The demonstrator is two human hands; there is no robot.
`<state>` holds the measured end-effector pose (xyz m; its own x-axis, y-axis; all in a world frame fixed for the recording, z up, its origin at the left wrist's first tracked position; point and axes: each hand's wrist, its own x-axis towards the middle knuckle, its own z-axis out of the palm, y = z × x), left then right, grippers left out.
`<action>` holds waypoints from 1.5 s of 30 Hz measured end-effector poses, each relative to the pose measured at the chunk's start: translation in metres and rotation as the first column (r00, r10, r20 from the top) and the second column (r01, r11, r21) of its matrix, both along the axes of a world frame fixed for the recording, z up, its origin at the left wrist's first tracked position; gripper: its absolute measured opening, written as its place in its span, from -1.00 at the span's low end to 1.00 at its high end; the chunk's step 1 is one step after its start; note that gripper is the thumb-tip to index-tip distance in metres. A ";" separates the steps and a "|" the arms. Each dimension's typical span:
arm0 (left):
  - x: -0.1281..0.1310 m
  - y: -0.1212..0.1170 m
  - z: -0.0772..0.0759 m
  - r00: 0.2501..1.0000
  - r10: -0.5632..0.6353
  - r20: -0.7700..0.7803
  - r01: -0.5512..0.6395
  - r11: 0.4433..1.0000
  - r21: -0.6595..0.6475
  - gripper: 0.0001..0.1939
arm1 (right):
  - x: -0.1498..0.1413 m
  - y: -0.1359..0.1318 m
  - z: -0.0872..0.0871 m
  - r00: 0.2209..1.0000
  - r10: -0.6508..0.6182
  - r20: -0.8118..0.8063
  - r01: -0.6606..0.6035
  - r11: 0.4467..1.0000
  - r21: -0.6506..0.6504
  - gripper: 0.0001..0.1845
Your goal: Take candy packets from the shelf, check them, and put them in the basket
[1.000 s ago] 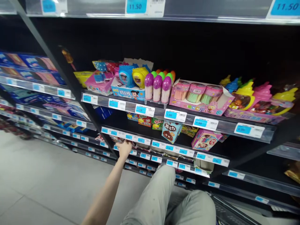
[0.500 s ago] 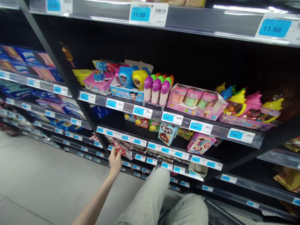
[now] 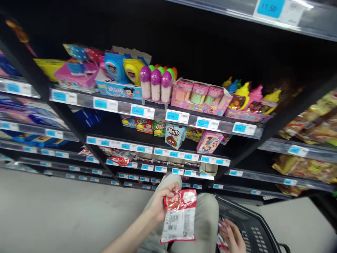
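My left hand (image 3: pixel 161 203) grips a red-and-white snack packet (image 3: pixel 179 216) by its upper left edge. The packet hangs over my knees, its printed white panel towards me. At the lower right, my right hand (image 3: pixel 233 237) has its fingers bent over a smaller red-and-white packet (image 3: pixel 222 243) beside the black basket (image 3: pixel 254 225). That packet is blurred and partly covered by the fingers. Similar red packets (image 3: pixel 122 161) lie on a low shelf, one poking out over its edge.
In front is a black shelf unit with price tags. Its wide shelf holds purple-capped tubes (image 3: pixel 156 84), a pink box of stick jars (image 3: pixel 198 98) and bottle-shaped candy toys (image 3: pixel 240 96). Below stand small boxes, including a blue one (image 3: pixel 175 135). Bagged snacks (image 3: pixel 306 168) fill shelves at right.
My left hand has drawn back from the low shelf to above my knees with the packet. My right hand and more of the basket have come into view. The camera has turned right.
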<state>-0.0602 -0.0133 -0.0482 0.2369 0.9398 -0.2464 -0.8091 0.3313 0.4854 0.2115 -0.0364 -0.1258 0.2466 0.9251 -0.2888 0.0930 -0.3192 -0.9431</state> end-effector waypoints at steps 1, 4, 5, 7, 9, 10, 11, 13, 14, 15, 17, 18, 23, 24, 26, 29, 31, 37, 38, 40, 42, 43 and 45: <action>0.011 0.003 0.001 0.997 -0.065 0.033 0.066 0.998 0.000 -0.89 | -0.008 0.001 0.009 0.981 0.130 -0.144 -0.122 0.991 0.058 -0.45; 0.042 0.014 0.002 0.982 -0.183 0.040 0.182 0.983 0.030 -0.89 | -0.036 0.000 0.034 0.859 0.413 -0.304 -0.374 0.910 0.177 -0.53; 0.051 0.018 0.001 0.983 -0.182 0.000 0.182 0.982 0.042 -0.90 | -0.043 -0.001 0.039 0.858 0.407 -0.314 -0.359 0.912 0.199 -0.56; 0.064 0.025 -0.005 0.987 -0.122 -0.103 0.128 0.990 0.053 -0.89 | -0.053 -0.001 0.040 0.879 0.326 -0.348 -0.268 0.941 0.205 -0.59; 0.073 0.026 -0.017 0.980 -0.049 -0.190 0.065 0.995 0.077 -0.76 | -0.055 -0.001 0.029 0.901 0.179 -0.395 -0.108 0.975 0.196 -0.59; 0.075 0.025 -0.025 0.975 -0.043 -0.219 0.067 0.992 0.105 -0.68 | -0.054 0.000 0.020 0.904 0.098 -0.416 -0.018 0.981 0.192 -0.60; 0.077 0.021 -0.035 0.969 -0.071 -0.237 0.105 0.985 0.136 -0.61 | -0.053 0.001 0.010 0.902 0.021 -0.430 0.068 0.979 0.190 -0.62; 0.078 0.011 -0.057 0.944 -0.185 -0.273 0.241 0.953 0.185 -0.45 | -0.049 0.001 -0.010 0.890 -0.105 -0.444 0.208 0.960 0.189 -0.67; 0.079 0.006 -0.069 0.928 -0.235 -0.288 0.295 0.937 0.186 -0.35 | -0.049 0.001 -0.019 0.879 -0.153 -0.452 0.259 0.948 0.184 -0.69; 0.080 0.000 -0.082 0.922 -0.238 -0.304 0.301 0.936 0.181 -0.26 | -0.049 0.000 -0.028 0.866 -0.188 -0.463 0.298 0.939 0.175 -0.70; 0.083 -0.008 -0.105 0.933 -0.136 -0.332 0.203 0.964 0.174 -0.14 | -0.055 -0.004 -0.042 0.841 -0.220 -0.493 0.335 0.929 0.156 -0.70; 0.085 -0.011 -0.115 0.941 -0.049 -0.334 0.113 0.978 0.177 -0.11 | -0.059 -0.006 -0.047 0.833 -0.229 -0.504 0.346 0.926 0.150 -0.68; 0.090 -0.019 -0.155 0.969 0.010 -0.247 0.031 0.987 0.159 -0.26 | -0.082 -0.017 -0.069 0.833 -0.239 -0.499 0.358 0.921 0.156 -0.51; 0.089 -0.020 -0.161 0.969 -0.032 -0.245 0.068 0.988 0.138 -0.30 | -0.083 -0.019 -0.073 0.839 -0.209 -0.502 0.331 0.929 0.167 -0.51; 0.085 -0.020 -0.169 0.960 -0.093 -0.265 0.118 0.990 0.078 -0.35 | -0.078 -0.021 -0.083 0.853 -0.154 -0.499 0.285 0.937 0.199 -0.52; 0.077 -0.019 -0.177 0.936 -0.135 -0.326 0.159 0.986 0.049 -0.40 | -0.053 -0.023 -0.092 0.887 -0.217 -0.408 0.327 0.919 0.220 -0.48; 0.072 -0.017 -0.179 0.926 -0.132 -0.354 0.177 0.979 0.097 -0.45 | -0.032 -0.025 -0.093 0.923 -0.250 -0.293 0.318 0.923 0.216 -0.37; 0.066 -0.022 -0.175 0.908 -0.080 -0.411 0.166 0.970 0.178 -0.24 | -0.003 -0.040 -0.086 0.970 0.104 -0.220 -0.059 0.977 0.204 -0.47; 0.066 -0.023 -0.173 0.904 -0.078 -0.420 0.174 0.965 0.195 -0.27 | -0.002 -0.043 -0.087 0.967 0.114 -0.229 -0.069 0.978 0.196 -0.53; 0.066 -0.026 -0.170 0.878 -0.092 -0.469 0.221 0.948 0.228 -0.45 | 0.000 -0.048 -0.092 0.964 0.112 -0.240 -0.066 0.979 0.193 -0.55; 0.067 -0.028 -0.168 0.833 -0.128 -0.538 0.294 0.927 0.234 -0.66 | 0.002 -0.053 -0.098 0.970 0.108 -0.216 -0.060 0.974 0.220 -0.51; 0.068 -0.030 -0.169 0.811 -0.152 -0.565 0.329 0.917 0.225 -0.71 | 0.004 -0.056 -0.100 0.976 0.102 -0.193 -0.056 0.971 0.234 -0.49; 0.071 -0.033 -0.171 0.777 -0.212 -0.593 0.392 0.900 0.192 -0.72 | 0.008 -0.061 -0.102 0.985 0.083 -0.152 -0.047 0.974 0.222 -0.46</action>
<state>0.0106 -0.0463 -0.2188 0.4313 0.8892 -0.1524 -0.2595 0.2841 0.9230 0.2196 -0.0972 -0.2281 0.1512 0.9824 -0.1098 -0.0497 -0.1033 -0.9934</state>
